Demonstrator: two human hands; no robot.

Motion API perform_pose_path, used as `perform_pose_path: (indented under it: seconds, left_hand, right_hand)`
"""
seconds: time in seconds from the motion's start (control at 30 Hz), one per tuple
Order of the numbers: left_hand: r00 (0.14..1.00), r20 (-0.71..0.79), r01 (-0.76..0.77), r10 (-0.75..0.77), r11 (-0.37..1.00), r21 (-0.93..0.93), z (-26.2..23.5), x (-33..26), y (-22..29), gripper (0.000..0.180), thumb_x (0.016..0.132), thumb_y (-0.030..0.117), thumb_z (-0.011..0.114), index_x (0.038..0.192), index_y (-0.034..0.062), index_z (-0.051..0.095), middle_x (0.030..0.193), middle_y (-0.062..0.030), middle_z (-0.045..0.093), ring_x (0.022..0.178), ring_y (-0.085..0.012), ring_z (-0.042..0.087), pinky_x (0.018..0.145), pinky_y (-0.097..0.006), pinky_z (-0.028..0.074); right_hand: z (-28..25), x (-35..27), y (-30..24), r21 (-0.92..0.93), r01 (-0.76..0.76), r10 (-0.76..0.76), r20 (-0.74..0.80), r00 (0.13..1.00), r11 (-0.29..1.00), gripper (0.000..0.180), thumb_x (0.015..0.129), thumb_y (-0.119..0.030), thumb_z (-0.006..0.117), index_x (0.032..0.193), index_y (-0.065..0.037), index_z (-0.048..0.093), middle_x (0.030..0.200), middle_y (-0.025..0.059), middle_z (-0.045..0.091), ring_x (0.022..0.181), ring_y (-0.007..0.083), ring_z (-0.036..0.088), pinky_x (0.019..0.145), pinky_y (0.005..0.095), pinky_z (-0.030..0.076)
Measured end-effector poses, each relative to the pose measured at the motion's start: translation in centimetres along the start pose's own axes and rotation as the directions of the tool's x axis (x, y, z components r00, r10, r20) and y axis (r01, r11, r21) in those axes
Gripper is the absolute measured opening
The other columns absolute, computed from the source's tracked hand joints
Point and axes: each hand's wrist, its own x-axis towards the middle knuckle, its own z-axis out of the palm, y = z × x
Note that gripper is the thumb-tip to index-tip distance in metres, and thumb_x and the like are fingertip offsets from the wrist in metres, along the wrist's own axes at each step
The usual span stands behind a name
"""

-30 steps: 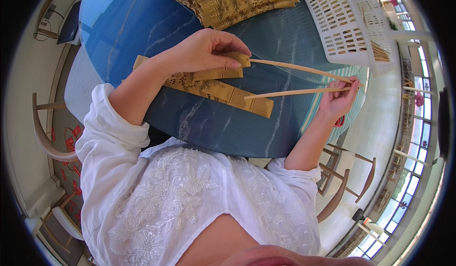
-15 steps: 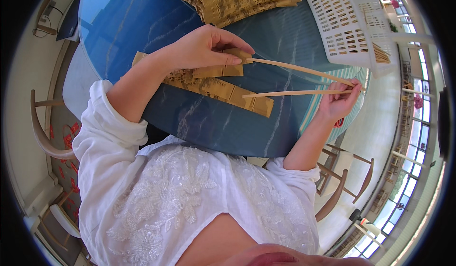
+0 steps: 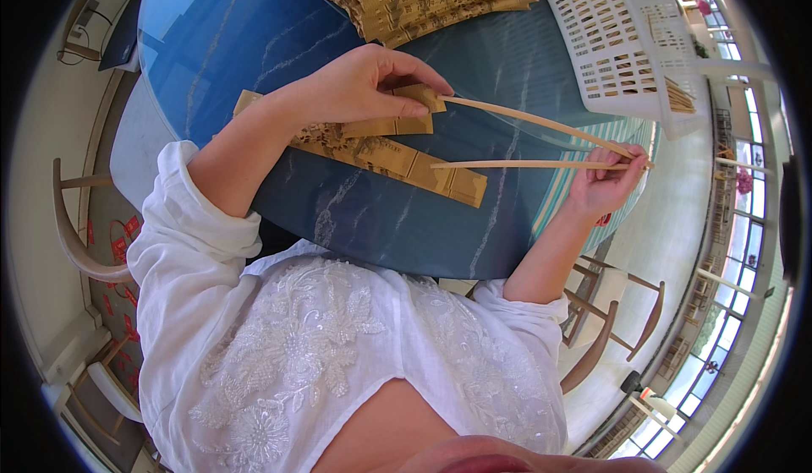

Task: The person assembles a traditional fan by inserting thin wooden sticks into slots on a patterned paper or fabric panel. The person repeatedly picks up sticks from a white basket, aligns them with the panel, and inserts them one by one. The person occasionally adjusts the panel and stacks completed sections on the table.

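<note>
Evidently, one upper chopstick [image 3: 533, 119] has reached a gold paper sleeve [image 3: 420, 93], with neither stick fully inside.

The left hand [image 3: 359, 88] pinches that sleeve between its fingers above the table [image 3: 406, 232]; the right hand's [image 3: 605, 187] fingers pinch both sticks by their far ends. Whether the upper tip has entered, I cannot tell; the lower chopstick [image 3: 516, 164] is outside, over other sleeves [image 3: 465, 187]. The sleeve pile [image 3: 448, 4] beyond and the loose sticks [image 3: 679, 97] at the white basket [image 3: 626, 103] suggest plenty left.
</note>
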Motion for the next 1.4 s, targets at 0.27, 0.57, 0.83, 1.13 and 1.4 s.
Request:
perform_pose_path:
  seconds: [0.27, 0.57, 0.83, 1.13, 1.4]
  left_hand:
    - [1.0, -0.005, 0.023, -0.023, 0.999, -0.028, 0.1, 0.0, 0.1, 0.026, 0.084, 0.005, 0.066, 0.11, 0.0033, 0.064, 0.101, -0.0055, 0.066, 0.089, -0.0123, 0.061, 0.082, -0.023, 0.048]
    - [0.997, -0.02, 0.069, -0.072, 0.99, -0.125, 0.0, 0.0, 0.6, 0.018, 0.083, 0.003, 0.067, 0.101, 0.0025, 0.064, 0.096, -0.0027, 0.065, 0.088, -0.0096, 0.06, 0.079, -0.022, 0.048]
    - [0.997, -0.045, 0.054, -0.061, 0.988, -0.147, 0.1, 0.0, 0.7, 0.016, 0.081, 0.001, 0.068, 0.097, -0.0002, 0.064, 0.093, -0.0053, 0.067, 0.088, -0.0115, 0.063, 0.082, -0.022, 0.05]
    - [0.995, -0.059, 0.079, -0.084, 0.994, -0.069, 0.0, -0.1, 0.7, 0.012, 0.081, 0.001, 0.068, 0.093, 0.0, 0.064, 0.091, -0.0049, 0.066, 0.085, -0.0105, 0.062, 0.079, -0.023, 0.051]
    - [0.995, -0.071, 0.072, -0.076, 0.996, -0.046, 0.1, -0.2, 0.6, 0.011, 0.081, 0.004, 0.07, 0.091, 0.0002, 0.066, 0.086, -0.004, 0.067, 0.079, -0.0099, 0.062, 0.073, -0.022, 0.049]
  right_hand:
    - [-0.1, 0.0, 0.0, -0.009, 0.003, -0.003, 0.01, 1.0, 1.0, 0.029, 0.099, -0.032, 0.039, 0.091, -0.007, 0.053, 0.058, 0.0024, 0.045, 0.038, 0.0068, 0.031, 0.033, 0.02, 0.022]
    - [0.1, 0.1, 0.1, -0.009, -0.002, 0.002, -0.024, 1.0, 1.0, 0.029, 0.099, -0.031, 0.039, 0.089, -0.007, 0.051, 0.057, 0.0017, 0.044, 0.038, 0.0065, 0.03, 0.033, 0.0197, 0.022]
    - [0.5, 0.0, 0.0, -0.005, -0.035, 0.034, -0.063, 0.997, 0.999, 0.029, 0.099, -0.031, 0.04, 0.087, -0.007, 0.05, 0.057, 0.0013, 0.043, 0.038, 0.0059, 0.029, 0.034, 0.0193, 0.021]
    - [0.7, -0.1, -0.1, -0.028, -0.047, 0.044, -0.099, 0.994, 0.998, 0.03, 0.099, -0.032, 0.041, 0.086, -0.007, 0.05, 0.056, 0.0018, 0.043, 0.039, 0.0062, 0.03, 0.034, 0.0192, 0.021]
    - [0.7, 0.0, 0.1, -0.022, -0.035, 0.032, -0.102, 0.994, 0.999, 0.029, 0.098, -0.032, 0.043, 0.088, -0.006, 0.051, 0.056, 0.0025, 0.045, 0.038, 0.0062, 0.03, 0.034, 0.0186, 0.023]
